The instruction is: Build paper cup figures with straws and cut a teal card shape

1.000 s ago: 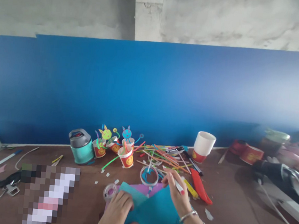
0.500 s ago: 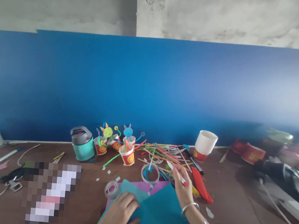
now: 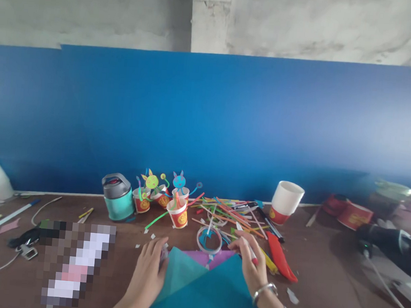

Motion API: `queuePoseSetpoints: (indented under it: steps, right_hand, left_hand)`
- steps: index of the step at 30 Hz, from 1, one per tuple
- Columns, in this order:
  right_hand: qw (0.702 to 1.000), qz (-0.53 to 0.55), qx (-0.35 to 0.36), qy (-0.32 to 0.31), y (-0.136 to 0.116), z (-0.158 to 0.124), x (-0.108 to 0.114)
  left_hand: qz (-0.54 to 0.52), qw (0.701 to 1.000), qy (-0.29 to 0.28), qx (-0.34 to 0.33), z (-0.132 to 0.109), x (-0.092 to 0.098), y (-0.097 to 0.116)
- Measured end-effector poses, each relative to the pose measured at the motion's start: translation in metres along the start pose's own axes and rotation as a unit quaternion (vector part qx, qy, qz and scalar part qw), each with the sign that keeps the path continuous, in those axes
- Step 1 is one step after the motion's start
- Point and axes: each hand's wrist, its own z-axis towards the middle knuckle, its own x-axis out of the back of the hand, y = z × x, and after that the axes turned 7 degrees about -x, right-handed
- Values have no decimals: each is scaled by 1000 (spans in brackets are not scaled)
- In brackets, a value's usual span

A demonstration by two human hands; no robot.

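My left hand (image 3: 147,272) lies on the left edge of a teal paper sheet (image 3: 210,300), fingers stretched toward a small tape roll hidden mostly behind them. My right hand (image 3: 250,261) rests at the sheet's upper right corner, fingers pinched round a white marker with a red cap (image 3: 248,248). A purple sheet (image 3: 206,257) peeks out under the teal one. Just beyond it sits a clear tape ring (image 3: 209,239).
Colourful paper strips (image 3: 227,212) are piled behind, with small decorated red cups (image 3: 178,215), a teal-and-grey container (image 3: 117,197) and a white-and-red cup (image 3: 285,202). A red cutter (image 3: 280,258) lies to the right. Cables and pens lie left; a black tool (image 3: 387,238) far right.
My left hand slid up from the middle of the teal sheet to its upper left edge by the tape roll. My right hand stayed near the sheet's top corner with the marker.
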Motion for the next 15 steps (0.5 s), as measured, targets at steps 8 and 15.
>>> queuePoseSetpoints:
  steps: [8, 15]
  right_hand:
    - [998, 14, -8, 60, -14, 8, 7]
    - [947, -264, 128, -130, -28, 35, -33]
  left_hand:
    - [27, 998, 39, -46, -1, -5, -4]
    - [69, 992, 43, -97, -3, -12, 2]
